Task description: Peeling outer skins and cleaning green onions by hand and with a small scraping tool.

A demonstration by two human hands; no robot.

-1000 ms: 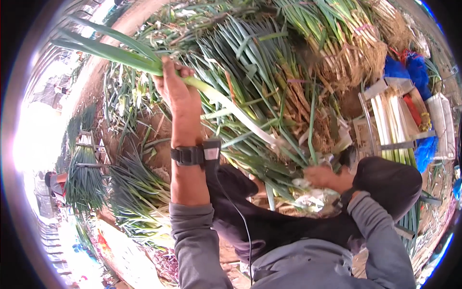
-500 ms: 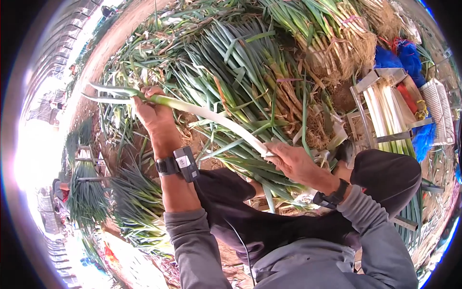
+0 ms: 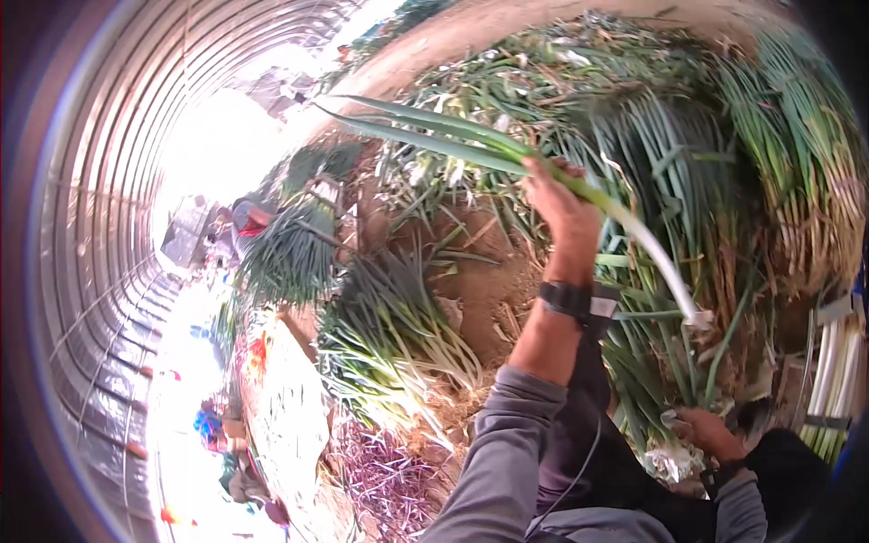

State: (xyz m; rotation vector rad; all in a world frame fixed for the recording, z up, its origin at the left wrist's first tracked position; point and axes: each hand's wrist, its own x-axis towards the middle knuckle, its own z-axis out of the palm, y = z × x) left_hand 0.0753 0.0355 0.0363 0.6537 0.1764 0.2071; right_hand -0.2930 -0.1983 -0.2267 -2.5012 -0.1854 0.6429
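My left hand point(image 3: 561, 204) is wrapped around one long green onion point(image 3: 644, 237), gripping it where the white stalk turns green. Its green leaves stretch to the upper left, and the white root end hangs free at the lower right. Low on the right, my right hand point(image 3: 712, 434) is apart from that onion, its fingers curled beside pale peeled scraps point(image 3: 672, 462). A whitish bit shows at those fingertips, too small to name. Beyond my hands lies a broad heap of unpeeled green onions point(image 3: 665, 172).
Tied onion bundles point(image 3: 801, 136) lie at the far right. A metal rack of clean white stalks point(image 3: 833, 366) stands at the right edge. To the left are a loose onion pile point(image 3: 389, 335), a racked bundle point(image 3: 290, 258) and purplish scraps point(image 3: 380, 475). Bare soil point(image 3: 480, 285) lies between.
My view has swung left. My right hand has let go of the onion's white end and dropped toward the scraps by my leg. My left hand still grips the onion.
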